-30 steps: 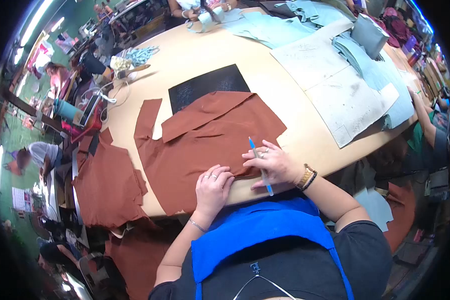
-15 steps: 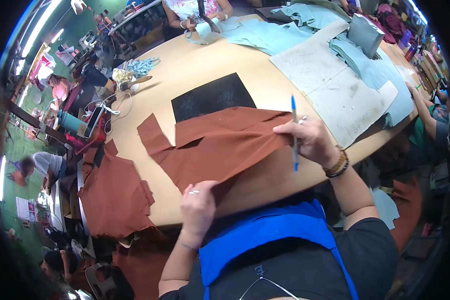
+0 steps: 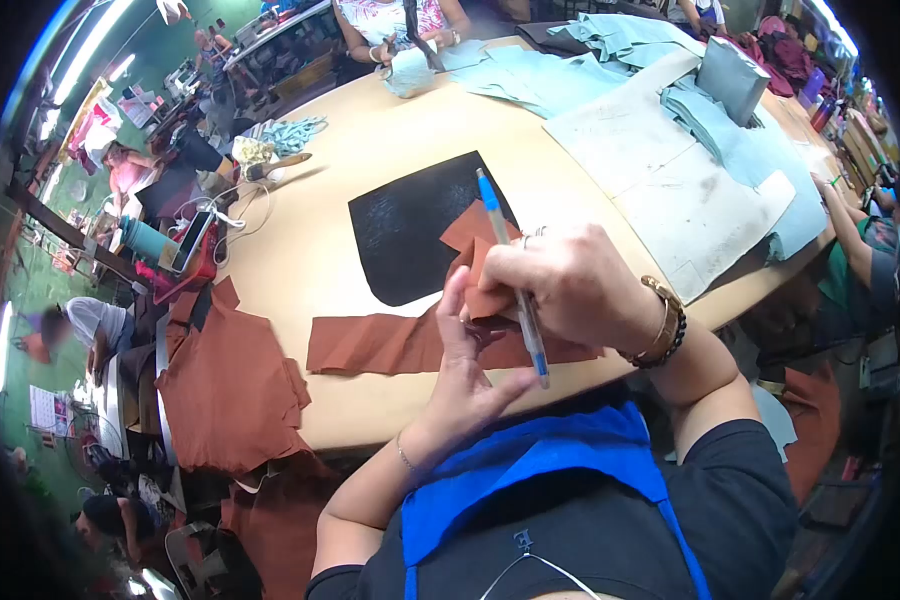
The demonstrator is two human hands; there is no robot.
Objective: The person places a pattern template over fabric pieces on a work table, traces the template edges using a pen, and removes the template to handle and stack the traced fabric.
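Note:
A rust-brown fabric piece (image 3: 375,343) lies partly along the table's near side, its other part bunched up between my hands. My right hand (image 3: 580,285) is closed on a fold of this fabric, with a blue-capped ballpoint pen (image 3: 501,215) also held through its fingers. Close on the left, my left hand (image 3: 467,370) is open, thumb stretched out and fingers raised against the bunched cloth. Just beyond both hands is a flat black panel (image 3: 405,235) with a rounded corner, partly covered by the fabric.
More rust-brown fabric (image 3: 235,385) hangs over the left table edge. A brush (image 3: 280,167), cables and a phone (image 3: 192,240) are at the left. Pale blue fabric (image 3: 540,75) and a marked white pattern sheet (image 3: 660,190) lie to the right. Another person handles blue material across the table.
The fabric, spread between both hands before, is now gathered up, with a strip lying flat on the table. My right hand came left, my left hand moved up and right and opened.

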